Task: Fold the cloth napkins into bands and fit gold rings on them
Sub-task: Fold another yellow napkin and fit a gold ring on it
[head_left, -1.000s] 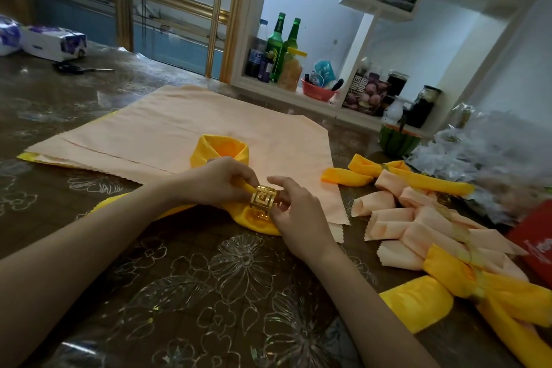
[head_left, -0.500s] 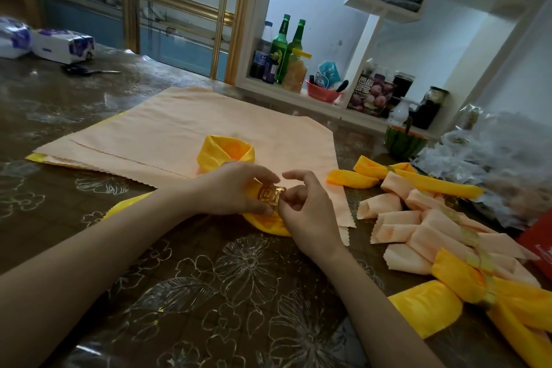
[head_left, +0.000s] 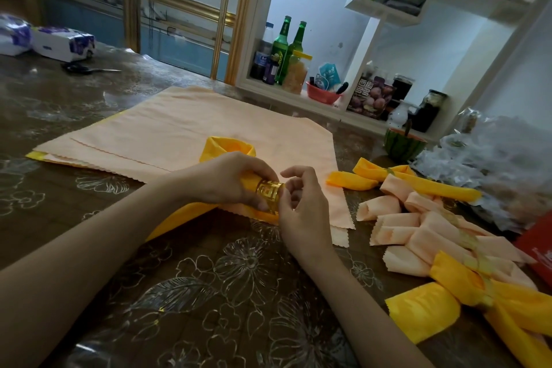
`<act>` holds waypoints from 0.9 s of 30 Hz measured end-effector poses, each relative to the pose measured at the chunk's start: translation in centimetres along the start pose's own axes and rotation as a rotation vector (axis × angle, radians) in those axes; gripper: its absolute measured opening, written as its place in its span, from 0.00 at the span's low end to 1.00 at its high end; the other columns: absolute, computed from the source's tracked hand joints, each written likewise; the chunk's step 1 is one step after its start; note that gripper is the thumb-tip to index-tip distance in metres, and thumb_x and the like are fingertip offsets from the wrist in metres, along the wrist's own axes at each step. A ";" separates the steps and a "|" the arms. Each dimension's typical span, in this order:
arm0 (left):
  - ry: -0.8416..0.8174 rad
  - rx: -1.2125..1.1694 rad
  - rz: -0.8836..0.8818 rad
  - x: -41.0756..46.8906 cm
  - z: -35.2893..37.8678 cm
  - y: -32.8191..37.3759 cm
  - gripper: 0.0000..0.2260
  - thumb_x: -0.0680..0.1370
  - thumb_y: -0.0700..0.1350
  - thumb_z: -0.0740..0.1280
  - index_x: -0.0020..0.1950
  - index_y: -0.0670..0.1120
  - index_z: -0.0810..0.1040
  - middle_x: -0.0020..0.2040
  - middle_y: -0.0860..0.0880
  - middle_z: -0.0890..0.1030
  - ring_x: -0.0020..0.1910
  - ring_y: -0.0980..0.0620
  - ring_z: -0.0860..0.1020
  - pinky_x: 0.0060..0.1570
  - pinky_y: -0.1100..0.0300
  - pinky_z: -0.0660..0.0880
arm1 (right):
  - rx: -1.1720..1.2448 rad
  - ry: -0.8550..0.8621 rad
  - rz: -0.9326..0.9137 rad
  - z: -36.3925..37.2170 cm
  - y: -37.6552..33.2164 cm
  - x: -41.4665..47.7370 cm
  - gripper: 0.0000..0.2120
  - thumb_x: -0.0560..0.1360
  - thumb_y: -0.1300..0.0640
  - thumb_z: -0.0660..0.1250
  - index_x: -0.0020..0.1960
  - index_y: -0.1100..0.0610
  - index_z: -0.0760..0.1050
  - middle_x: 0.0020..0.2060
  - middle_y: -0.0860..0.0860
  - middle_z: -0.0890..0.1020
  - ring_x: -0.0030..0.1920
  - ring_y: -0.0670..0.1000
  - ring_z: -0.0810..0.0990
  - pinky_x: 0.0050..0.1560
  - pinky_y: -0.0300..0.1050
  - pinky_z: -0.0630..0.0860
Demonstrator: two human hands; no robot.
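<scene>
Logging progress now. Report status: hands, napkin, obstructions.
Left hand grips yellow napkin band. Right hand pinches gold ring, ring on the band. Flat peach cloths underneath, not obstructing.

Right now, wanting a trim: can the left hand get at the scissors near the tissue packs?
Probably not without leaning: the left hand grips the yellow napkin, and the scissors lie far across the table.
</scene>
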State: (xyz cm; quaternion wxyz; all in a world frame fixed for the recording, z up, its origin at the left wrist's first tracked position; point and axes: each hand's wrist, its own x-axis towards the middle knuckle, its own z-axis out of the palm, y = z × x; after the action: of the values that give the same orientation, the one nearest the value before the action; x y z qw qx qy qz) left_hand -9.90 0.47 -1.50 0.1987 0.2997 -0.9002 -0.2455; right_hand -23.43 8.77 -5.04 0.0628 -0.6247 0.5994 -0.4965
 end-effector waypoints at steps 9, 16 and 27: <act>-0.055 -0.005 -0.013 0.0 0.0 -0.5 0.22 0.69 0.49 0.75 0.62 0.51 0.76 0.50 0.58 0.75 0.48 0.60 0.72 0.43 0.74 0.66 | 0.092 -0.085 0.181 -0.8 -0.1 1.0 0.09 0.77 0.66 0.62 0.49 0.53 0.72 0.41 0.45 0.75 0.42 0.42 0.75 0.36 0.27 0.72; -0.012 0.002 0.003 0.1 -0.2 -0.5 0.21 0.69 0.47 0.75 0.61 0.50 0.76 0.51 0.58 0.75 0.49 0.60 0.71 0.42 0.77 0.66 | -0.209 -0.094 -0.090 -0.7 -0.1 0.9 0.10 0.78 0.65 0.60 0.55 0.54 0.72 0.42 0.44 0.72 0.40 0.39 0.71 0.39 0.28 0.69; 0.062 -0.033 -0.056 0.0 -0.2 -2.7 0.21 0.70 0.44 0.75 0.61 0.52 0.76 0.56 0.56 0.75 0.56 0.58 0.71 0.51 0.65 0.65 | -0.048 -0.548 0.425 -4.9 -0.1 1.3 0.10 0.77 0.63 0.63 0.53 0.50 0.75 0.42 0.50 0.78 0.39 0.44 0.74 0.36 0.32 0.71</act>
State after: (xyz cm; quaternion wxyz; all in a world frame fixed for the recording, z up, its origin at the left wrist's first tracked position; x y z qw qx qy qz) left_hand -8.61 -1.49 -2.87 0.2243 0.3289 -0.8808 -0.2562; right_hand -27.05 10.31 -1.86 0.3088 -0.5974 0.6884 -0.2718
